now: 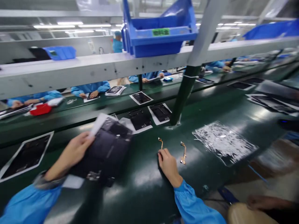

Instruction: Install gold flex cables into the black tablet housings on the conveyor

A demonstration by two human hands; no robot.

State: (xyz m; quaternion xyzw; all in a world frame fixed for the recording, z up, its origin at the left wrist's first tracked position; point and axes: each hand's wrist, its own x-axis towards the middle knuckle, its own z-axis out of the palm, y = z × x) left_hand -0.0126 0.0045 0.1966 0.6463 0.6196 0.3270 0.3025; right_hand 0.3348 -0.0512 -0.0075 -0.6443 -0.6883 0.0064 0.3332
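Observation:
My left hand (76, 152) is closed on the left edge of a black tablet housing (107, 149) with a white sheet at its edge. The housing is tilted above the green bench and slightly blurred. With fingers pinched together, my right hand (169, 166) holds the lower end of a thin orange flex cable (160, 141), its connector end pointing away from me. A second flex cable (183, 152) lies just to the right on the bench, touched by neither hand.
A clear bag of white strips (223, 140) lies to the right. More black housings on white sheets (161, 112) rest by a slanted post (187, 90). Overhead, a white shelf (98, 70) carries a blue bin (158, 34). Across the line, co-workers' hands (90, 95) handle similar parts.

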